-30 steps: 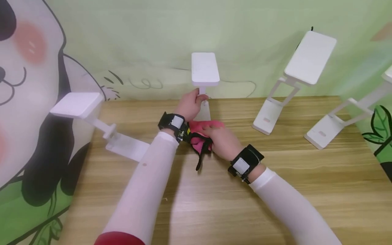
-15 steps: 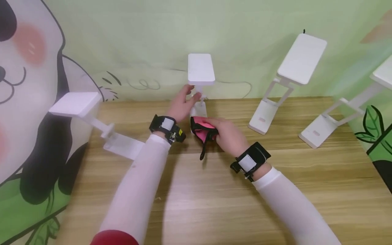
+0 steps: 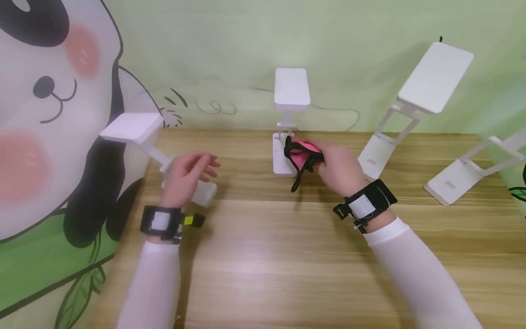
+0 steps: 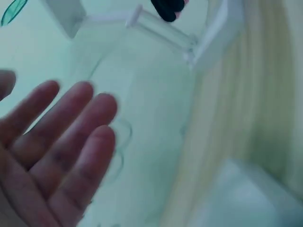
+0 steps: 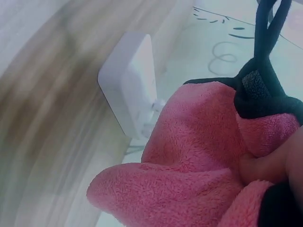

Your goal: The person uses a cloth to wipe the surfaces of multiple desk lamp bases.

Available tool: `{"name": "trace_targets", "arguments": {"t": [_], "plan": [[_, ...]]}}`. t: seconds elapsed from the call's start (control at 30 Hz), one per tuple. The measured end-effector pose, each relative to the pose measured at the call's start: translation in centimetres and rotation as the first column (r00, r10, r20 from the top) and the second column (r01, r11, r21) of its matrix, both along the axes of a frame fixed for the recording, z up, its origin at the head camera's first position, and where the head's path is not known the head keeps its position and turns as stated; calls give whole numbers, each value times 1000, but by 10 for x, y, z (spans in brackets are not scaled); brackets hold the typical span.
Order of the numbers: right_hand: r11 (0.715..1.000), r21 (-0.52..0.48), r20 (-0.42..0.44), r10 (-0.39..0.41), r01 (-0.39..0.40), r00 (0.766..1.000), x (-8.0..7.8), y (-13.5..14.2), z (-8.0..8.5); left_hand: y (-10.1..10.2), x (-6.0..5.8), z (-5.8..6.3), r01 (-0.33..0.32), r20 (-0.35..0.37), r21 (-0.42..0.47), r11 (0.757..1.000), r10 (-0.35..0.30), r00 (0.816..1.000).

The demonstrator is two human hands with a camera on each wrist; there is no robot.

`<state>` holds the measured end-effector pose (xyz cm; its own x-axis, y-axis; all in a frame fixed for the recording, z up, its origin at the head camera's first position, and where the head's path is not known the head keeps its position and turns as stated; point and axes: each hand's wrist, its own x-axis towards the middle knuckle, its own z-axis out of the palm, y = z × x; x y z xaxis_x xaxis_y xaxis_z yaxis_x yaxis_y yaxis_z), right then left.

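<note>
My right hand (image 3: 341, 167) grips a bunched pink plush cloth (image 5: 189, 127) with black edging and a hanging black loop. In the head view the cloth overlaps the base of the middle white folding desk lamp (image 3: 292, 87). My left hand (image 3: 185, 178) holds nothing; its fingers (image 4: 78, 146) are extended and spread a little in the left wrist view. It hovers over the base of the left white desk lamp (image 3: 133, 127), hiding part of that base. Each wrist wears a black strap.
Two more white desk lamps, the tall one (image 3: 435, 77) and the far-right one (image 3: 456, 180), stand on the right of the wooden table (image 3: 255, 256). Behind rises a pale green wall (image 3: 213, 50) with a panda picture at left.
My left hand has let go of the middle lamp's stem and moved left and toward me. My right hand has lifted the cloth off that lamp's base, slightly right. The view has turned slightly.
</note>
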<state>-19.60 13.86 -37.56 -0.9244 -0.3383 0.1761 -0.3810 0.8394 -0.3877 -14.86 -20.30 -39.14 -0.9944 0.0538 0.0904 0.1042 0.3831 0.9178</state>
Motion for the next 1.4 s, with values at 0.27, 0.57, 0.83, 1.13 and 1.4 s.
{"name": "trace_targets", "arguments": {"t": [0.27,0.57,0.83,1.13,1.4], "plan": [[999,37,-15,26,-25,1000,2,-5,-8,-52,35,-50,-255,30,-254,933,271,962],[1000,10,3,11,-11,1000,5,-3,-7,-75,35,-59,-601,-97,-140,787,593,799],[1000,16,34,-9,8,999,8,1,-11,-78,18,-61,-438,-100,-154,886,427,899],[1000,8,24,-30,29,999,9,6,-11,-75,15,-62,-436,-69,-184,881,431,900],[999,0,36,-39,39,999,10,6,-10,-70,11,-57,-404,-60,-171,899,400,915]]}}
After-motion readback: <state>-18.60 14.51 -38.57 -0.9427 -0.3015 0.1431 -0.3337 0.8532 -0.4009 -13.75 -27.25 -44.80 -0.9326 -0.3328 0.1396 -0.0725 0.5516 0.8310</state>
